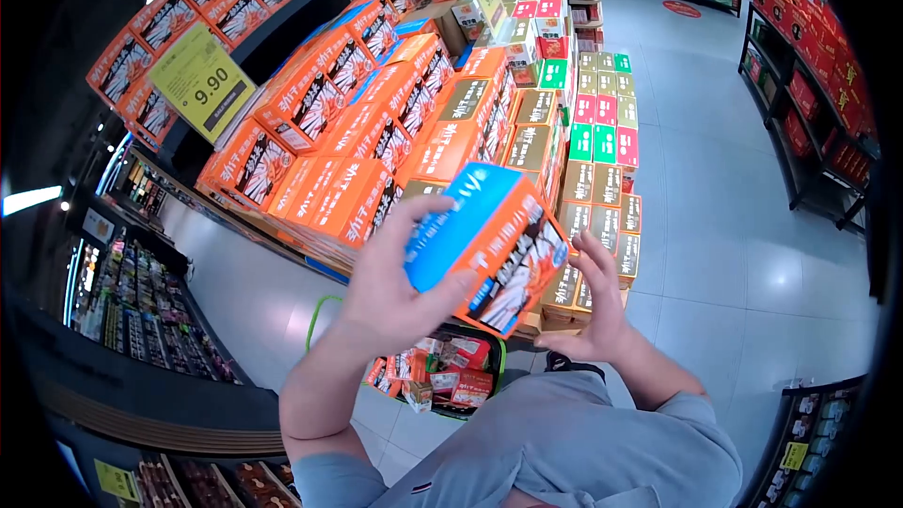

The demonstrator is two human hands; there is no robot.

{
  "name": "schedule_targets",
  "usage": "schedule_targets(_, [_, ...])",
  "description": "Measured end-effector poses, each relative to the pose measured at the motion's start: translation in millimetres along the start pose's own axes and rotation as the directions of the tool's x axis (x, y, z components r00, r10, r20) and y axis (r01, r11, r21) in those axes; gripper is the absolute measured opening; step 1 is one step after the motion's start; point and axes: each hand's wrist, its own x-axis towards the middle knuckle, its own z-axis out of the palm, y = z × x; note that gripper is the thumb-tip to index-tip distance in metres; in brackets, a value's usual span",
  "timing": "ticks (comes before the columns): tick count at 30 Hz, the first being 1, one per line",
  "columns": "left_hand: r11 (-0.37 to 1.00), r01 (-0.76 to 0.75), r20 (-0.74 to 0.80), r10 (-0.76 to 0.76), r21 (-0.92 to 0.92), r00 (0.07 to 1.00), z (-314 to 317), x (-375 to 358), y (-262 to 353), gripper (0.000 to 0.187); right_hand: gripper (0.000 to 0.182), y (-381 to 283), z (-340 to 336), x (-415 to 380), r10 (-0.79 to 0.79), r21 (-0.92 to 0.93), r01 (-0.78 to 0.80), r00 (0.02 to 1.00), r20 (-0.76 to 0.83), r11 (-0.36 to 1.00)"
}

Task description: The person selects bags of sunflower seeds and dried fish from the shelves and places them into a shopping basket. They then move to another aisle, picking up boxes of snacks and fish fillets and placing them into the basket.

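An orange snack box (513, 268) with a blue panel and dark printed pictures is tilted in front of my chest. My left hand (400, 268) grips it from the left, thumb across the orange front and fingers over the blue side. Close to the box's right end, my right hand (602, 310) is cupped with its fingers apart, holding nothing. Beyond both hands lies a stack of similar orange boxes (353, 193), and just past the right hand are piled brown-gold boxes (588, 216).
Below my hands is a shopping basket with a green rim (503, 357), full of packaged snacks. A yellow price sign (205, 85) reading 9.90 stands on the display. Dark shelves (795, 122) with red boxes line the right. Tiled floor (696, 198) runs between them.
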Motion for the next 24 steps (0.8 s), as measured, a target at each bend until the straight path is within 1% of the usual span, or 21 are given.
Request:
schedule_targets(1, [0.999, 0.006, -0.066, -0.009, -0.042, 0.998, -5, 13, 6, 0.058, 0.092, 11, -6, 3, 0.051, 0.013, -0.051, 0.999, -0.017, 0.999])
schedule_targets(2, [0.996, 0.01, -0.13, -0.021, -0.084, 0.991, -11, 25, 12, 0.057, 0.092, 23, -8, 1, 0.06, 0.026, -0.059, 0.998, -0.026, 0.998])
schedule_targets(4, [0.999, -0.03, -0.229, 0.027, -0.011, 0.973, -25, 53, 15, 0.055, 0.081, 49, -9, -3, 0.251, -0.028, -0.25, 0.967, 0.042, 0.968])
schedule_targets(5, [1.0, -0.026, -0.227, 0.024, -0.004, 0.974, -30, 66, 16, 0.055, 0.068, 54, -6, -3, 0.298, 0.028, -0.298, 0.954, 0.02, 0.954])
schedule_targets(6, [1.0, 0.007, -0.26, -0.001, 0.021, 0.966, -35, 79, 16, 0.055, 0.068, 61, -5, -6, 0.298, 0.037, -0.298, 0.955, 0.02, 0.954])
schedule_targets(7, [0.998, 0.044, -0.292, -0.029, 0.047, 0.956, -37, 91, 16, 0.055, 0.065, 69, -2, -10, 0.322, 0.055, -0.325, 0.945, 0.056, 0.944])
schedule_targets(8, [0.997, 0.054, -0.286, -0.035, 0.057, 0.957, -36, 103, 14, 0.055, 0.061, 76, 2, -14, 0.348, 0.075, -0.355, 0.933, 0.091, 0.932])
schedule_targets(9, [0.992, 0.093, -0.294, -0.063, 0.087, 0.954, -34, 115, 11, 0.056, 0.055, 84, 6, -18, 0.355, 0.075, -0.36, 0.932, 0.073, 0.93])
schedule_targets(10, [0.985, 0.13, -0.299, -0.09, 0.115, 0.95, -32, 127, 7, 0.057, 0.055, 87, 7, -20, 0.363, 0.085, -0.368, 0.929, 0.068, 0.926])
schedule_targets(11, [0.978, 0.111, -0.288, -0.057, 0.176, 0.956, -28, 139, -1, 0.058, 0.054, 90, 7, -21, 0.393, 0.109, -0.4, 0.916, 0.076, 0.91])
schedule_targets(12, [0.978, 0.112, -0.281, -0.059, 0.178, 0.958, -23, 152, -7, 0.058, 0.054, 93, 6, -22, 0.421, 0.131, -0.429, 0.903, 0.085, 0.894])
schedule_targets(14, [0.951, 0.131, -0.224, -0.068, 0.281, 0.972, -11, 176, -18, 0.057, 0.051, 100, 5, -27, 0.432, 0.14, -0.439, 0.898, 0.08, 0.887])
schedule_targets(15, [0.941, 0.099, -0.202, -0.033, 0.323, 0.979, -5, 190, -28, 0.057, 0.05, 104, 4, -29, 0.45, 0.148, -0.458, 0.889, 0.086, 0.877])
schedule_targets(16, [0.94, 0.099, -0.192, -0.037, 0.327, 0.981, 4, 202, -30, 0.057, 0.049, 106, 2, -31, 0.469, 0.156, -0.478, 0.879, 0.092, 0.865])
schedule_targets(18, [0.955, 0.171, -0.15, -0.137, 0.242, 0.979, 24, 226, -33, 0.057, 0.049, 115, 0, -38, 0.479, 0.156, -0.482, 0.876, 0.061, 0.862])
schedule_targets(20, [0.961, 0.141, -0.126, -0.114, 0.236, 0.985, 40, 252, -53, 0.059, 0.048, 122, -4, -45, 0.488, 0.154, -0.486, 0.872, 0.029, 0.86])
schedule_targets(22, [0.951, 0.087, -0.144, -0.045, 0.298, 0.989, 54, 279, -74, 0.063, 0.047, 125, -9, -51, 0.521, 0.125, -0.519, 0.853, 0.017, 0.846])
schedule_targets(23, [0.945, 0.139, -0.141, -0.101, 0.296, 0.985, 61, 290, -85, 0.068, 0.047, 126, -11, -54, 0.526, 0.128, -0.523, 0.85, 0.005, 0.843])
schedule_targets(24, [0.945, 0.131, -0.129, -0.096, 0.3, 0.987, 67, 300, -96, 0.068, 0.047, 125, -15, -56, 0.57, 0.157, -0.563, 0.821, -0.001, 0.811])
